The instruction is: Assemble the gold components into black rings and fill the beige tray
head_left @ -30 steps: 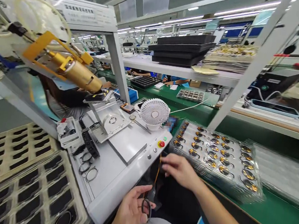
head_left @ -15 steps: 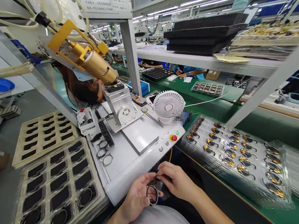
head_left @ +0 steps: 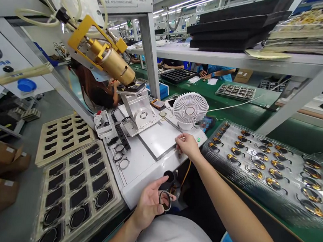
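Note:
My left hand [head_left: 149, 202] is low in front of my body, its thumb and fingers closed around a thin round metal ring [head_left: 165, 201]. Just beyond its index fingertip shows a dark round disc [head_left: 168, 176]; whether the finger touches it I cannot tell. My right hand [head_left: 187, 146] is at the front right of the white machine, beside the flat metal plate [head_left: 159, 139]. Its fingers are pinched together, and anything between them is too small to see. Several similar rings [head_left: 118, 157] lie on the machine's left side.
Left of the machine are trays with dark cut-outs [head_left: 78, 183], some holding rings. A gold cylinder tool [head_left: 117, 68] hangs above a metal stand [head_left: 139, 109]. A small white fan [head_left: 190, 110] stands behind my right hand. Stacked clear trays [head_left: 249, 161] of round-lensed pieces are at right.
My right hand has left my left hand and moved forward to the machine's front edge. The dark disc now shows beside my left index finger. The view has shifted slightly.

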Motion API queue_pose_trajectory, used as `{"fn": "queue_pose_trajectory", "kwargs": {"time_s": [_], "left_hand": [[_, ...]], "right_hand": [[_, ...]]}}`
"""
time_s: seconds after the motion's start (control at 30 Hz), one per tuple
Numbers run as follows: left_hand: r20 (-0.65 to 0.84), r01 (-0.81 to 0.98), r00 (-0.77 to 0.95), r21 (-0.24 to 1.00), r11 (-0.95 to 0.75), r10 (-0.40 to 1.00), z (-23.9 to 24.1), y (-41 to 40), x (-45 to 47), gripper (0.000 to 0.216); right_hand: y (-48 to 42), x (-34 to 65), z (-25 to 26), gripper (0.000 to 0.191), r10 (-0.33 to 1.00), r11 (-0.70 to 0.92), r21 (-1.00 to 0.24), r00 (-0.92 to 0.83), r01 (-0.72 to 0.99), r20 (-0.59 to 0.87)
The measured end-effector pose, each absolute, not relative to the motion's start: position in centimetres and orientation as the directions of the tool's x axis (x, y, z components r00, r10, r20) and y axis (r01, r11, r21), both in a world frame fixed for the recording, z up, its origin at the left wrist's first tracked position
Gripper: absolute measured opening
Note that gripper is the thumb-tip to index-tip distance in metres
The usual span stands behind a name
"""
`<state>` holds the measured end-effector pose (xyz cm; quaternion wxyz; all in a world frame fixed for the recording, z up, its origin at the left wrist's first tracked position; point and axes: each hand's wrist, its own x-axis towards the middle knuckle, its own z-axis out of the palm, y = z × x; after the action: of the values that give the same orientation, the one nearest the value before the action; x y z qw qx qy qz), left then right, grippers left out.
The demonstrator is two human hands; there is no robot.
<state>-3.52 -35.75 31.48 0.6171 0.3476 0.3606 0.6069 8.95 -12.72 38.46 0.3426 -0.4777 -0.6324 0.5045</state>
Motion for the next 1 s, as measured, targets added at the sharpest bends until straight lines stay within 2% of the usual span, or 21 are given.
{"fn": "queue_pose_trajectory", "kwargs": {"time_s": [0.1, 0.2, 0.33, 0.43, 0.53, 0.63, 0.8, 0.87, 1.0], "left_hand": [[0.019, -0.453, 0.020, 0.891, -0.008, 1.000, 31.2, -36.4, -3.8, 0.108], [0.058, -0.354, -0.015, 0.933, -0.060, 0.998, 30.8, -37.1, -4.1, 0.109], [0.110, -0.024, -0.082, 0.993, -0.112, 0.991, 31.0, -37.3, -3.6, 0.105], [0.150, 0.203, 0.017, 0.967, -0.151, 0.988, 31.3, -36.3, -2.7, 0.098], [0.172, 0.358, 0.154, 0.908, -0.217, 0.973, 31.1, -34.9, -1.9, 0.096], [0.246, 0.306, 0.234, 0.900, -0.312, 0.940, 30.6, -34.1, -1.8, 0.100], [0.350, 0.034, 0.126, 0.934, -0.356, 0.928, 30.5, -34.3, -2.4, 0.089], [0.369, 0.053, 0.144, 0.924, -0.379, 0.918, 30.6, -34.5, -2.6, 0.088], [0.388, 0.250, 0.227, 0.863, -0.439, 0.893, 30.4, -34.5, -2.9, 0.094]], "right_hand": [[-12.4, 9.5, 37.4, 0.027, 0.965, -0.006, -0.963, -0.252, 0.269, -0.076], [-15.3, 11.4, 35.7, 0.040, 0.978, 0.017, -0.975, -0.205, 0.222, -0.029], [-21.4, 13.3, 33.3, 0.051, 0.925, -0.022, -0.997, -0.378, 0.070, -0.047], [-24.6, 13.5, 32.5, 0.060, 0.875, -0.082, -0.997, -0.479, -0.001, -0.071], [-25.3, 13.3, 33.0, 0.061, 0.905, -0.079, -0.996, -0.422, -0.030, -0.059], [-24.7, 13.6, 34.2, 0.052, 0.921, -0.126, -0.987, -0.382, -0.096, -0.080], [-24.6, 14.2, 35.7, 0.045, 0.885, -0.223, -0.965, -0.444, -0.135, -0.142], [-24.7, 14.2, 35.7, 0.043, 0.885, -0.229, -0.966, -0.439, -0.117, -0.156], [-24.7, 14.2, 35.1, 0.043, 0.867, -0.251, -0.962, -0.467, -0.104, -0.176]]}}
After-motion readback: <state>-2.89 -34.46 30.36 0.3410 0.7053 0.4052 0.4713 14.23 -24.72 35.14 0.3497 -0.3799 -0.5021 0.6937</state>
